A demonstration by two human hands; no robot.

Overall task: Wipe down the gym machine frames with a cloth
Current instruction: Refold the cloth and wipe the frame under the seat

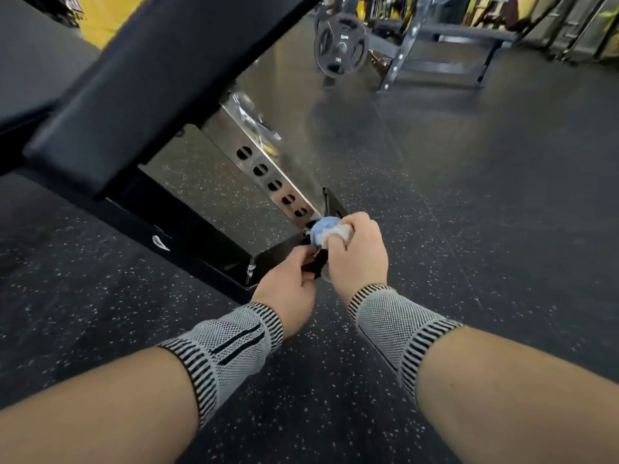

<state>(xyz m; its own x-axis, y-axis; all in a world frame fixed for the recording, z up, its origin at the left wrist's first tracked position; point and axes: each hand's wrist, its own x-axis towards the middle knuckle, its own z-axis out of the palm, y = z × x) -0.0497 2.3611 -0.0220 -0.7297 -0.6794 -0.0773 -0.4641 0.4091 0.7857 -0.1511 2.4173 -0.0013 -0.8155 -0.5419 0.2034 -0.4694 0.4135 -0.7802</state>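
While speckled rubber floor (pixel 335 413) spreads below, hands grip cloth (pixel 323 231) and frame (pixel 284 249).

Overhead left: black bench pad (pixel 140 82) — slanted low, it blocked reach from above.
Centre: chrome bar (pixel 264 169) with holes, sloping down to the black base frame (pixel 201 242).
Right: speckled floor (pixel 485 195) lay open.
Far back: weight plate (pixel 341 44) and rack (pixel 445 45) — well apart.

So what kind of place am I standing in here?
Almost certainly a gym: a black weight plate hangs on a rack at the back, a padded bench with a holed steel adjustment bar is in front of you, and the speckled rubber floor fits too.
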